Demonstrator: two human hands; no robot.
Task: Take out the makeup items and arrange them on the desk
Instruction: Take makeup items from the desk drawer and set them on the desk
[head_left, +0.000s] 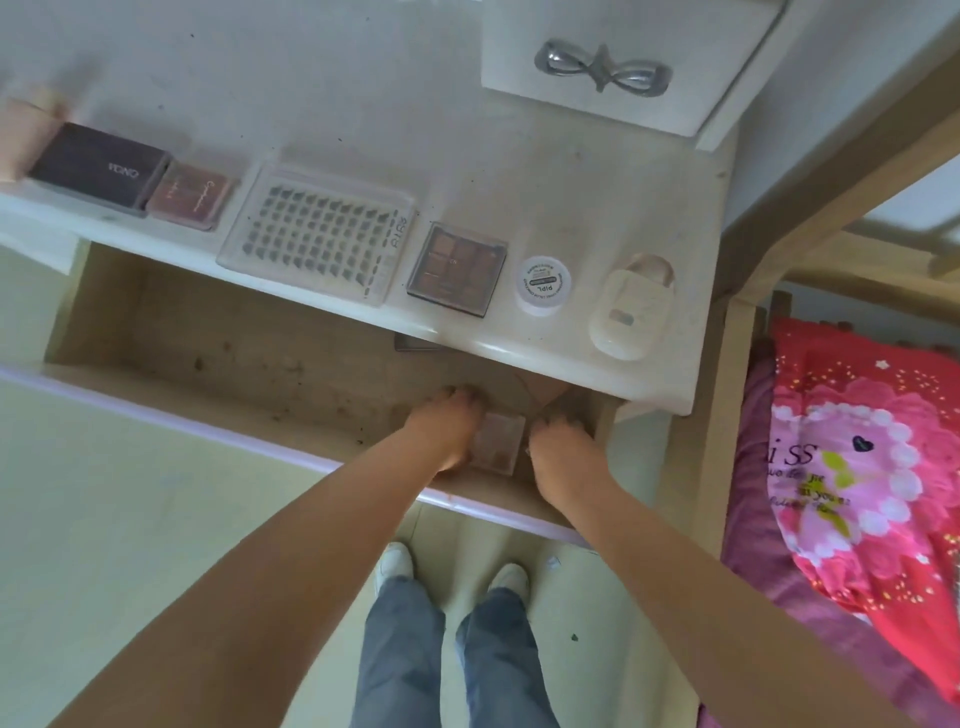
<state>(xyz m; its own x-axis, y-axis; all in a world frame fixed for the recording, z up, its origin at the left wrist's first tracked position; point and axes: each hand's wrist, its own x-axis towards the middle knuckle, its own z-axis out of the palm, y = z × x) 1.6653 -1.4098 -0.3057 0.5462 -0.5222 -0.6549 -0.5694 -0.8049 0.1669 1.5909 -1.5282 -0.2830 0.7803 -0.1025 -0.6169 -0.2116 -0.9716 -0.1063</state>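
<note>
A small pink palette (500, 441) lies in the open drawer (218, 338) at its right end. My left hand (441, 428) covers its left side, fingers curled over the edge. On the opposite edge my right hand (563, 449) presses with curled fingers. Along the desk top (519, 171) stand a dark palette (98, 166), a pink palette (189, 195), a clear lash tray (317, 234), a brown eyeshadow palette (457, 267), a white jar (544, 283) and a cream compact (631, 306).
A dark flat item (415, 343) lies in the drawer, half hidden under the desk edge. A small white drawer with a silver bow handle (602, 67) sits at the back right. A bed with a pink pillow (857, 457) stands to the right.
</note>
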